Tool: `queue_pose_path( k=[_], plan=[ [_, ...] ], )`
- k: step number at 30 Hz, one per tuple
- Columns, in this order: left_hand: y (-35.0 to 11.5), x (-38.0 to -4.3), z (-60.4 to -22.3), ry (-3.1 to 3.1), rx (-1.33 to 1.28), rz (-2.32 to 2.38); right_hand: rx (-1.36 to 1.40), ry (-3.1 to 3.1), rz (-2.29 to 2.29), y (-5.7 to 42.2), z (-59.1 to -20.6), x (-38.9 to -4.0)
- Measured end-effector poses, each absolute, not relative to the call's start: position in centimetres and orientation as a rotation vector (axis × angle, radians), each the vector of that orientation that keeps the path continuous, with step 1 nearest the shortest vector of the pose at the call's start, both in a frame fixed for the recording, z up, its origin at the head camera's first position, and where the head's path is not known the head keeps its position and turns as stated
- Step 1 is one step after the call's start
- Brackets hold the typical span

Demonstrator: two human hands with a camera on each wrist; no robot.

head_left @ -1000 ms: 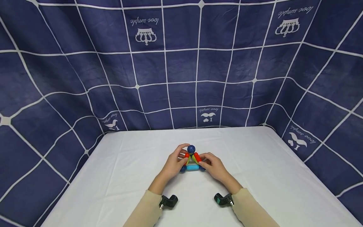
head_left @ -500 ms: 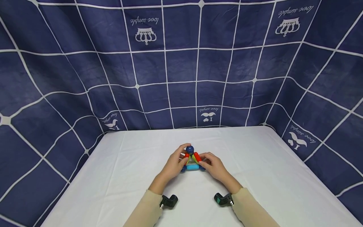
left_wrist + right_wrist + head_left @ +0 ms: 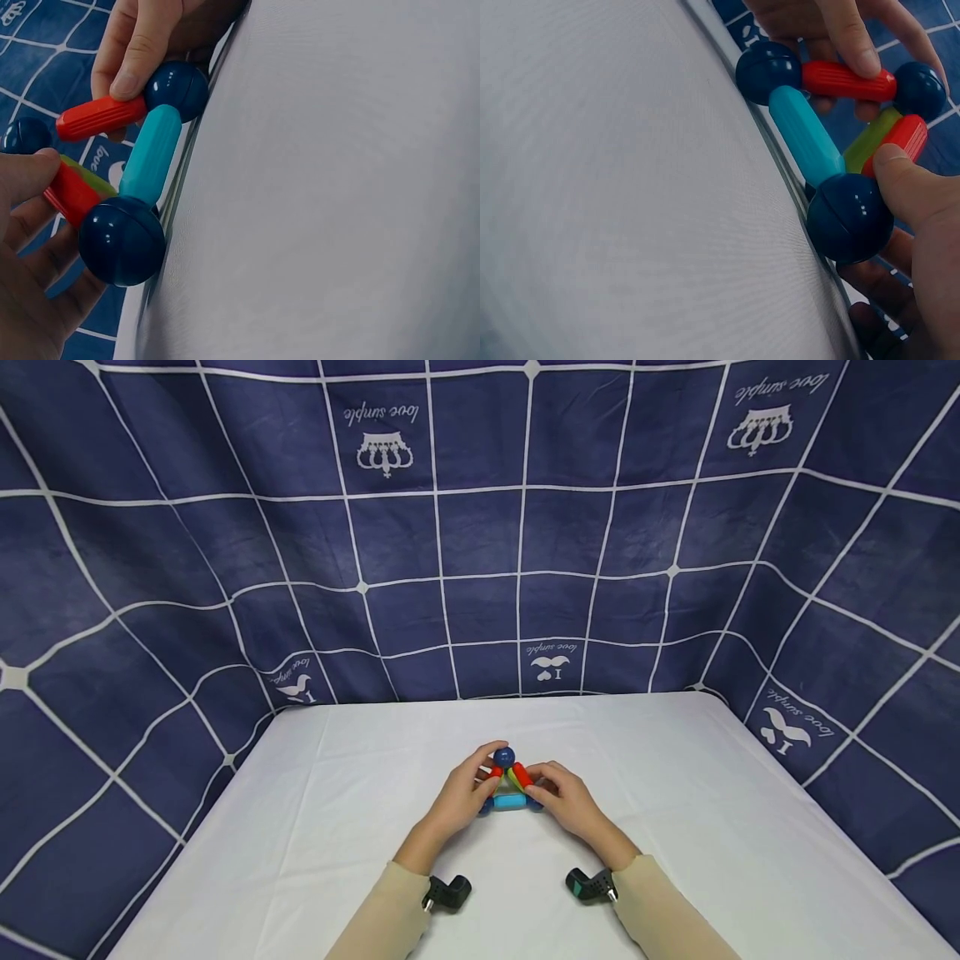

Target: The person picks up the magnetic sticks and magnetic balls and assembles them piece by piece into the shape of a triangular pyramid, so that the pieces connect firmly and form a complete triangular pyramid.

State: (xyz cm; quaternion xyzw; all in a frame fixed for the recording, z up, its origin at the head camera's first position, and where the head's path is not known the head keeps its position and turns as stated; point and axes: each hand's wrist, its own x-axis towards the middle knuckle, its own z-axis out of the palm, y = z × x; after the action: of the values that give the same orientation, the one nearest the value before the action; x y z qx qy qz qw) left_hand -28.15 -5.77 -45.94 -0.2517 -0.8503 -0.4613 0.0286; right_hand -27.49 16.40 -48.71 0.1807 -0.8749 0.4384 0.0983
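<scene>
A pyramid of magnetic building rods and balls stands on the table between both hands. Its dark blue top ball (image 3: 504, 757) sits where two red rods meet. A light blue rod (image 3: 510, 802) joins two more dark blue balls along the near base, and a lime green rod (image 3: 864, 144) slants behind. My left hand (image 3: 455, 792) pinches the left red rod (image 3: 73, 193) under the thumb, with its index finger at the top ball. My right hand (image 3: 566, 797) pinches the right red rod (image 3: 522, 775) between thumb and fingers. The back of the pyramid is mostly hidden.
A white cloth (image 3: 360, 860) covers the table. Dark blue curtain (image 3: 480, 535) with white grid lines rises behind it and along both sides. Each wrist wears a small black camera (image 3: 448, 893) close above the cloth.
The top ball has shifted very slightly left and down, with the left index finger following it. Both hands keep the same hold on the red rods.
</scene>
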Motion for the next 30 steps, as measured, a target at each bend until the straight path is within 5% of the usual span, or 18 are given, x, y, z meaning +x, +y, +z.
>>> queue_pose_path(
  k=[30],
  plan=[
    [-9.7,-29.1,-46.8,-2.726,-0.833,-1.64,0.688,-2.725,1.43,19.0,-48.7,-28.2]
  ],
)
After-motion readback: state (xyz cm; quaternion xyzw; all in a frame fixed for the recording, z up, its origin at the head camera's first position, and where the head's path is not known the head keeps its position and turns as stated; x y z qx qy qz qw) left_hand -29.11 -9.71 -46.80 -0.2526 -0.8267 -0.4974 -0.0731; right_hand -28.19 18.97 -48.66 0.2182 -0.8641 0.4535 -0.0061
